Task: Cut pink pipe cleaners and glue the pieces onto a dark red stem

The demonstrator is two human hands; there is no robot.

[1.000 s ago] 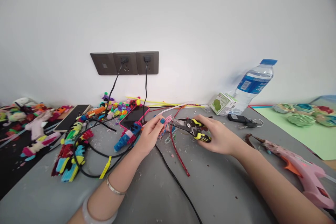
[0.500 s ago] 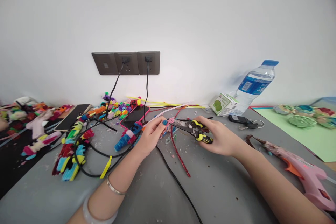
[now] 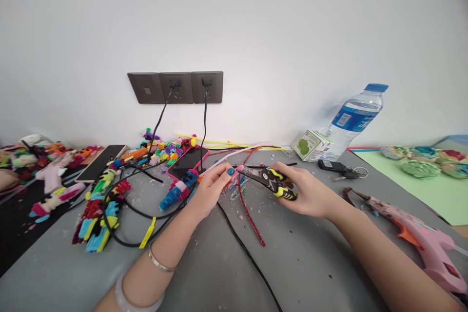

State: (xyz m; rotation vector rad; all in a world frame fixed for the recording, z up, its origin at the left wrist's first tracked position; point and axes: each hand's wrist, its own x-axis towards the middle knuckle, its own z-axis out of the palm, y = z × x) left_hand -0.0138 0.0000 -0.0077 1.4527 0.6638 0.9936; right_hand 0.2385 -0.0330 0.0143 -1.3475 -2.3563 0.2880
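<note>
Pinching a pink piece (image 3: 240, 168) with the left hand (image 3: 214, 183)
Gripping the pliers (image 3: 268, 179) in the right hand (image 3: 307, 189), close to this piece.

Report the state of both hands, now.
Left hand: closed, pinching a small pink piece.
Right hand: closed around the handles of black-and-yellow pliers.

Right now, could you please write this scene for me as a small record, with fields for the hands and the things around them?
left hand: pinches a pink piece
right hand: grips the pliers, tips at the pink piece
pliers' bite: too small to tell
near the hands: red stem, pink-edged phone
picture's left: fuzzy figures
picture's right: glue gun, keys
by the wall: bottle beside carton
</note>
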